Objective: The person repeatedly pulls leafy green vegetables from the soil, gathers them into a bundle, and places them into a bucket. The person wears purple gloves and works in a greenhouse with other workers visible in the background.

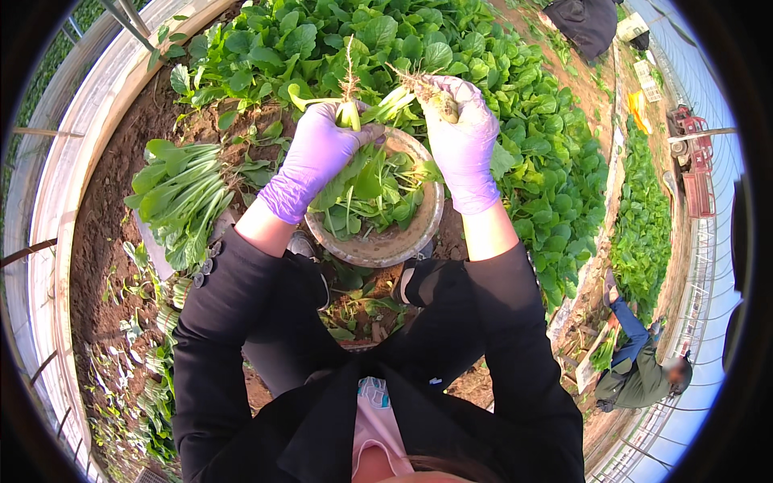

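My left hand (329, 142), in a purple disposable glove, grips an uprooted leafy green (349, 111) by its pale stem base, root pointing up. Its leaves appear to hang down over the basin. My right hand (462, 136), gloved alike and soiled at the fingers, is closed around a second leafy green (395, 102) at its root clump; the fingers partly hide what they hold. Below both hands, a round, mud-stained basin (432, 232) stands between my shoes with loose green leaves (386, 193) in it.
A bundle of harvested greens (181, 190) lies on the soil at left, more bundles (160, 374) nearer me. Densely growing greens (531, 157) fill the bed ahead and right. Plastic sheeting (54, 211) borders the left. Far right are another person (643, 368) and a red vehicle (694, 160).
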`<move>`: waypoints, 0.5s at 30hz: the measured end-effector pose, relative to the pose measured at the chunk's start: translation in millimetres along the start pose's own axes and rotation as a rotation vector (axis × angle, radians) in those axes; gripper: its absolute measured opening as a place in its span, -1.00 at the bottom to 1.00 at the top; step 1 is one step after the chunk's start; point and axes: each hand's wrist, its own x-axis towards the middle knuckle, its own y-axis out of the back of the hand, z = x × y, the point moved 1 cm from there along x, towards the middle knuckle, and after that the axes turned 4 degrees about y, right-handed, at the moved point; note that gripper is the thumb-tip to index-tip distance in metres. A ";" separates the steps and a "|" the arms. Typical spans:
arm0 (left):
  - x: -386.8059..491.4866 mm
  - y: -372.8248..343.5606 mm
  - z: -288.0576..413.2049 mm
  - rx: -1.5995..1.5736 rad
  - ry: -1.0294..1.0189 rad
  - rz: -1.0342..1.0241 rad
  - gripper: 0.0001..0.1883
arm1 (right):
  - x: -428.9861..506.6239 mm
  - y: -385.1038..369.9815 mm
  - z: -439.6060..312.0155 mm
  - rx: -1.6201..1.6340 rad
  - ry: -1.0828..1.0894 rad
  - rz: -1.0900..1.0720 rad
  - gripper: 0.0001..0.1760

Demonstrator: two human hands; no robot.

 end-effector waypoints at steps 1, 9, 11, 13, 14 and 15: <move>-0.8 1.3 0.9 -0.030 0.029 -0.023 -0.80 | 3.4 3.1 5.2 0.028 -0.101 0.071 -0.73; -3.2 3.5 7.9 -0.273 0.275 -0.124 -0.81 | 1.7 -2.0 2.2 1.010 -0.944 -0.285 -0.63; -3.7 -1.0 6.9 -0.327 0.296 -0.113 -0.66 | -4.5 -6.5 -9.7 1.187 -0.697 -0.462 -0.65; -4.6 -1.9 7.2 -0.302 0.256 -0.170 -0.75 | -6.9 -8.5 -11.9 1.049 -0.783 -0.471 -0.68; -4.7 -1.4 7.5 -0.276 0.208 -0.179 -0.69 | -5.9 -9.9 -11.4 0.970 -0.822 -0.466 -0.69; -4.6 -0.7 7.7 -0.246 0.187 -0.180 -0.63 | -3.8 -6.9 -9.8 0.940 -0.784 -0.436 -0.70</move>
